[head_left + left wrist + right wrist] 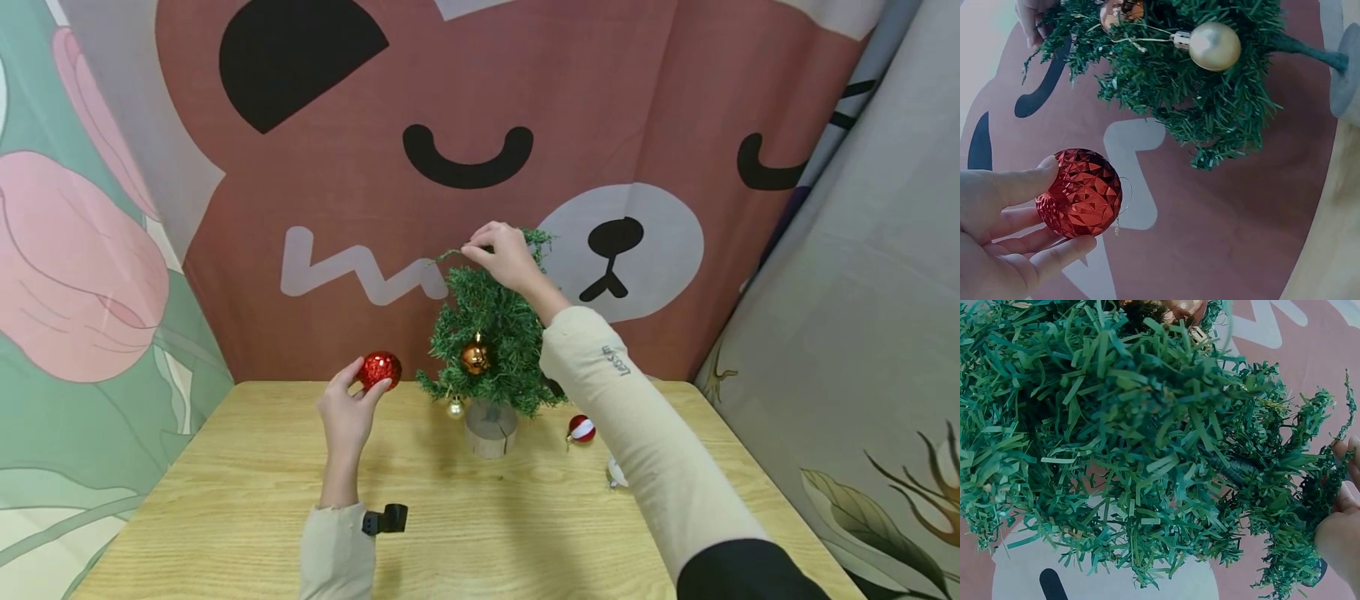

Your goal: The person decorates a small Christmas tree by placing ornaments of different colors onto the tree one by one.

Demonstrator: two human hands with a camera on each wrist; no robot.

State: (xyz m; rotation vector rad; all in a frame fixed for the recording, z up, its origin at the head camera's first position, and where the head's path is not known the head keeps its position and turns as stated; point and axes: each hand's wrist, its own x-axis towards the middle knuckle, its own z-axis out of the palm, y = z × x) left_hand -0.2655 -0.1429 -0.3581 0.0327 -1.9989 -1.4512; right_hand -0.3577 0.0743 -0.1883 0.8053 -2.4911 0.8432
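Observation:
A faceted red bauble (380, 371) with a thin hanging loop is gripped by my left hand (349, 414), thumb on one side and fingers on the other, left of a small artificial Christmas tree (491, 325). At the treetop my right hand (504, 254) pinches a thin green branch (1349, 403) between thumb and fingers. A shiny copper-coloured bauble (475, 357) hangs on the tree's front. Lower down hangs a pale gold bauble (1215, 47). The tree stands upright on a round wooden base (491, 429).
Right of the base, a red and white bauble (581, 429) lies on the wooden table (225, 500). Beside it a white bauble (617, 473) is partly hidden by my right sleeve. Behind the table hangs a curtain (337, 208) printed with a bear face.

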